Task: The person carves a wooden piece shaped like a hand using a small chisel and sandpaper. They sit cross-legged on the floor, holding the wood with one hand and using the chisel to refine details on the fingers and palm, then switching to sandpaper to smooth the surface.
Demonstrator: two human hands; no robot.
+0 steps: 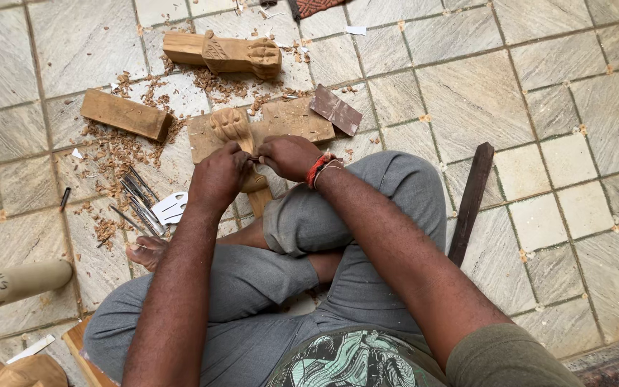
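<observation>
I sit cross-legged on a tiled floor. A carved wooden piece [232, 127] with a paw-shaped end lies on a flat wooden board [295, 118] in front of my knees. My left hand [218, 177] and my right hand [288, 155] meet over its lower part, fingers closed around a thin metal chisel [253, 158] of which only a short bit shows between them. A red thread band circles my right wrist.
A second carved leg [225, 53] lies farther off, a plain wood block [125, 114] at left, sandpaper [335, 110] at right. Several thin chisels [137, 197] and wood shavings [112, 154] lie left of my foot. A dark stick [471, 201] lies right; a turned leg [16, 283] at far left.
</observation>
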